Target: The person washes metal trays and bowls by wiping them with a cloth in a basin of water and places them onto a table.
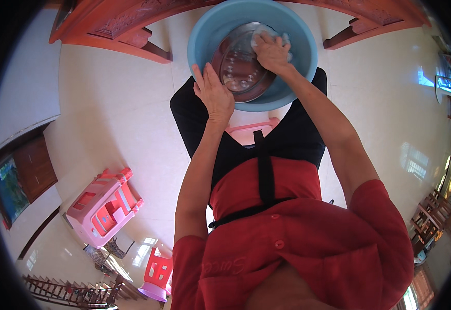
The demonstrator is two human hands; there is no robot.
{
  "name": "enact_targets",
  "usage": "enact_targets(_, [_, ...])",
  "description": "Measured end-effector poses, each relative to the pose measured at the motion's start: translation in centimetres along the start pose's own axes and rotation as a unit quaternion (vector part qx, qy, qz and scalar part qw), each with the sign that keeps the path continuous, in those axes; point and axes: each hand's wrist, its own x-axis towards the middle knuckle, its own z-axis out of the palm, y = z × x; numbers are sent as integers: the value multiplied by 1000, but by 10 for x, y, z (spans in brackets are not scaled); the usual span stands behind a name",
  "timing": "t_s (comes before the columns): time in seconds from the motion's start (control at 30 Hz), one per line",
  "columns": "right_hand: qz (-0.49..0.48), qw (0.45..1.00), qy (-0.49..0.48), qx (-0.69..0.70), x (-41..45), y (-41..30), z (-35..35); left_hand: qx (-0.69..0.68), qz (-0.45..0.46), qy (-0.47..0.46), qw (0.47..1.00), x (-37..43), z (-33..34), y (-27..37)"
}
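A light-blue plastic basin [197,42] is before me, between my knees. Inside it a shiny round metal tray [245,64] leans at a tilt, with soap bubbles on its surface. My left hand [216,91] holds the tray's near left edge beside the basin's rim; its thumb is hidden. My right hand [272,52] presses a white, foamy cloth or sponge [259,31] against the tray's upper right part. Foam shows around those fingers, and some water lies in the basin.
Carved reddish wooden furniture [132,23] stands beyond the basin. Part of a pink plastic stool [254,126] shows beneath me. To the left is a pink plastic toy-like stand [105,211], with a red and purple stool [157,273] lower down. Pale, glossy tiles [132,104] cover the floor.
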Motion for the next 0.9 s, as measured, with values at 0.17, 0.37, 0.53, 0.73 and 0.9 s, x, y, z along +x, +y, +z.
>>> enact_targets(0.17, [-65,994,-20,90,-6,-26,3,-6,19,11,1000,-1,1,-3])
enact_targets(0.37, [-204,961,-94,163,-39,-50,-13,10,-3,1,1000,0,-3,0])
enact_targets(0.53, [-295,906,-152,261,-65,-38,-29,29,-30,-13,999,1,-4,5])
enact_targets(0.73, [-269,947,-133,112,-77,-3,-51,124,-34,-64,990,9,-15,14])
enact_targets(0.9, [-128,979,-158,-9,-70,17,-47,3,60,42,997,15,-25,25])
